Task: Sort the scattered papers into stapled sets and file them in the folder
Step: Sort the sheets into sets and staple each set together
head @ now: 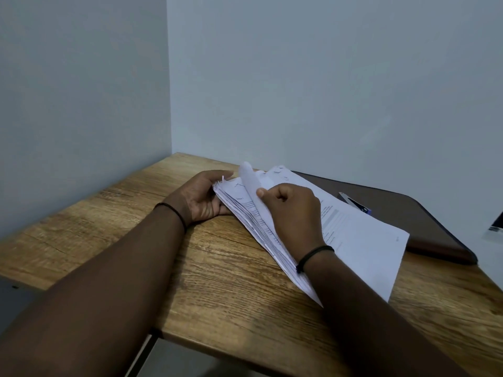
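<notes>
A thick stack of printed white papers point(362, 240) lies slanted on the wooden desk point(212, 281). My left hand point(201, 197) grips the stack's far left corner, fingers curled under its edge. My right hand point(291, 210) rests on top of the stack and pinches the top sheet point(249, 180), which curls upward. A dark brown folder point(424, 224) lies closed at the right, partly under the papers. On the folder sits a stapler point(355, 204), black and silver with a blue end.
Grey walls meet in a corner just behind the desk. The desk's front edge runs diagonally at the lower left, with a gap below it. A white object point(496, 227) shows at the right frame edge.
</notes>
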